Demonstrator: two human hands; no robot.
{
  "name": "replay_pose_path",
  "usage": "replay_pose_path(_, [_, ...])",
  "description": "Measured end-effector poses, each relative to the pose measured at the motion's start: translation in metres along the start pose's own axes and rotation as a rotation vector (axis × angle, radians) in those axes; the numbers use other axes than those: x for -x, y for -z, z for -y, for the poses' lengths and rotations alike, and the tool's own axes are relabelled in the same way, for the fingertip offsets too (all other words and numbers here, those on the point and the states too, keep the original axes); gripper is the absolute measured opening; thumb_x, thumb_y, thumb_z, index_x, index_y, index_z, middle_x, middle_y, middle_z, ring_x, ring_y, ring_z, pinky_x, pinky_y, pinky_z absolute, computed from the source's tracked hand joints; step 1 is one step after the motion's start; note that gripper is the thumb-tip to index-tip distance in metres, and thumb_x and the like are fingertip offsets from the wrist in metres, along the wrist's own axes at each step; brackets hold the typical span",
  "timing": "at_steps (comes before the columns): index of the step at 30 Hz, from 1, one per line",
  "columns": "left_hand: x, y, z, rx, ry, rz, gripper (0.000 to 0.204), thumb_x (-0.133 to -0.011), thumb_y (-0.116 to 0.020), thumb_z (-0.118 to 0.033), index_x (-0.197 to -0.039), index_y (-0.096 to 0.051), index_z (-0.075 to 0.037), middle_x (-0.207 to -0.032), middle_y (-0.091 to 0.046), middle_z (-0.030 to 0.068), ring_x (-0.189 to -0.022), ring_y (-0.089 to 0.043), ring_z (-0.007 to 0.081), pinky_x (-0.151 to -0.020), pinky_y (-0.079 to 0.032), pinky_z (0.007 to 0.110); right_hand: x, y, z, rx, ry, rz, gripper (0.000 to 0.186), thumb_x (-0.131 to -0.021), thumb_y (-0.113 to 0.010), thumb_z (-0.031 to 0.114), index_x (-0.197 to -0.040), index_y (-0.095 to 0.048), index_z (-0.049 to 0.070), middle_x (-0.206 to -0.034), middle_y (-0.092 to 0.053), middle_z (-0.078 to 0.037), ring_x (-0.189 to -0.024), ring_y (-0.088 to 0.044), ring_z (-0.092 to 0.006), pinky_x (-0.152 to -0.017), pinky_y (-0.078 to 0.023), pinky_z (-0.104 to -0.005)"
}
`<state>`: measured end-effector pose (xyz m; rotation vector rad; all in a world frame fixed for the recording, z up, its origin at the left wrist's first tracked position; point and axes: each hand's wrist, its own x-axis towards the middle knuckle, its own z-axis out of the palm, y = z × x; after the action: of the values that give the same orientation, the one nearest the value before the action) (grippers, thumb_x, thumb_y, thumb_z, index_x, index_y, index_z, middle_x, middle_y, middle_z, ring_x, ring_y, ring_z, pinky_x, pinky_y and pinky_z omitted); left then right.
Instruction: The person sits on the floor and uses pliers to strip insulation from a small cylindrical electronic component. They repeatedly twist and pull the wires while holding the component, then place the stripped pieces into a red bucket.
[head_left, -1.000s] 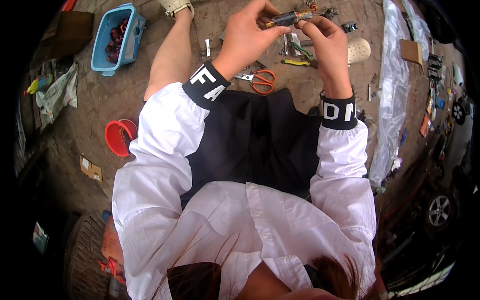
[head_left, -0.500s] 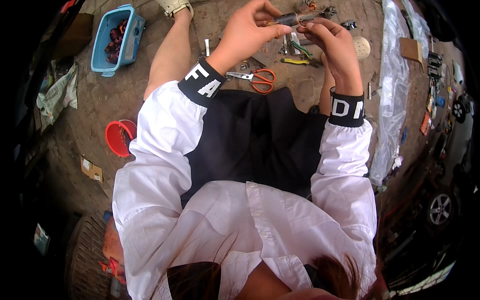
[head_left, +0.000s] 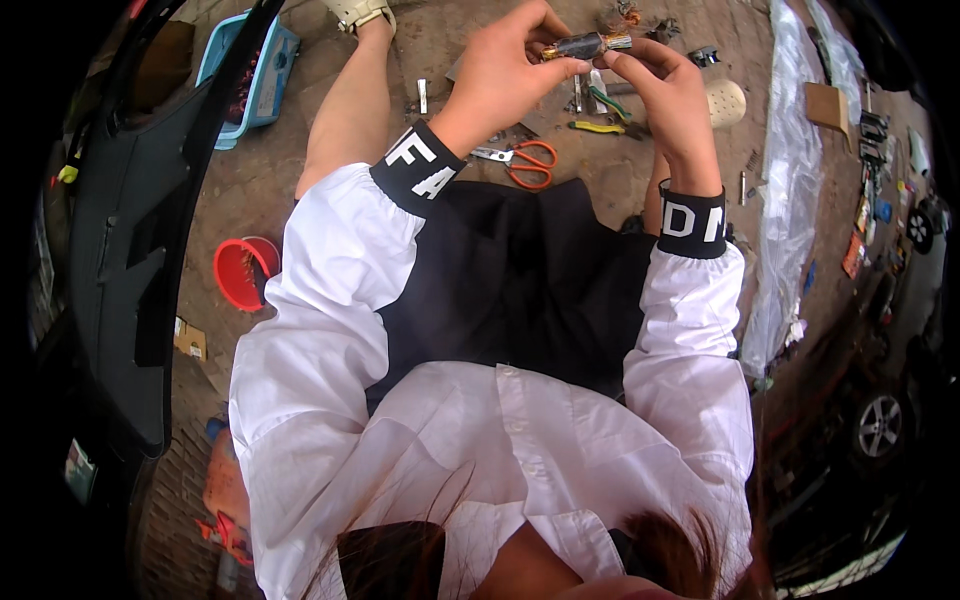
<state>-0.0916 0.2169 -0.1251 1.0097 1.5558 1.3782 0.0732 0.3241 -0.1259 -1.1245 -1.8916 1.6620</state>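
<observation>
A small motor armature (head_left: 577, 46), a dark cylinder with copper windings and a shiny segmented end, is held up level in front of me. My left hand (head_left: 497, 72) pinches its left end between thumb and fingers. At the shiny right end, my right hand (head_left: 672, 95) has its thumb and bent fingers closed on it. Below on the ground lie orange-handled scissors (head_left: 532, 165), pliers with yellow handles (head_left: 597, 127) and a green-handled tool (head_left: 604, 100).
A light blue basket (head_left: 262, 100) with dark reddish pieces stands at the far left, partly covered by a large dark panel (head_left: 125, 270). A red bucket (head_left: 240, 285) is by my left elbow. Clear plastic sheeting (head_left: 780, 190) runs along the right, beside a cardboard box (head_left: 825, 103).
A large dark panel has come into view at the left, covering part of the basket. The armature's shiny right end now shows more plainly between my hands.
</observation>
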Motion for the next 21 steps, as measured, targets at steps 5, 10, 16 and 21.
replay_pose_path(5, [-0.005, 0.000, 0.029, -0.095, -0.176, -0.017, 0.031, -0.078, -0.079, -0.020, -0.093, -0.058, -0.002, -0.082, -0.068, 0.0068, -0.072, -0.064, 0.0138, -0.065, -0.051, 0.027, 0.002, 0.002, 0.002, -0.015, 0.015, -0.005, 0.024, -0.083, -0.069, 0.013, -0.100, -0.070, -0.004, -0.087, -0.072, -0.006, -0.081, -0.063, -0.0077, -0.072, -0.046, -0.0205])
replay_pose_path(10, [-0.004, -0.004, 0.025, -0.090, -0.132, 0.018, 0.030, -0.076, -0.080, -0.010, -0.094, -0.058, -0.002, -0.083, -0.067, 0.0047, -0.072, -0.061, 0.0082, -0.065, -0.050, 0.024, 0.001, 0.003, 0.002, 0.039, -0.019, -0.023, 0.022, -0.081, -0.066, 0.014, -0.094, -0.071, -0.003, -0.083, -0.072, -0.006, -0.080, -0.061, -0.0075, -0.073, -0.045, -0.0218])
replay_pose_path(16, [-0.007, 0.003, 0.027, 0.053, 0.013, 0.194, 0.029, -0.080, -0.077, -0.005, -0.098, -0.055, -0.001, -0.086, -0.067, 0.0054, -0.073, -0.061, 0.0075, -0.066, -0.051, 0.023, 0.001, 0.011, 0.001, 0.029, -0.163, 0.076, 0.022, -0.082, -0.063, 0.018, -0.088, -0.071, -0.002, -0.080, -0.071, -0.006, -0.080, -0.060, -0.0080, -0.078, -0.044, -0.0235])
replay_pose_path(21, [-0.006, 0.008, 0.031, 0.285, 0.073, 0.349, 0.028, -0.086, -0.070, -0.004, -0.109, -0.055, 0.000, -0.090, -0.068, 0.0077, -0.074, -0.062, 0.0095, -0.069, -0.052, 0.024, -0.001, 0.017, -0.005, -0.068, -0.201, 0.208, 0.026, -0.084, -0.061, 0.021, -0.089, -0.070, -0.003, -0.081, -0.071, -0.007, -0.079, -0.063, -0.0100, -0.074, -0.047, -0.0222])
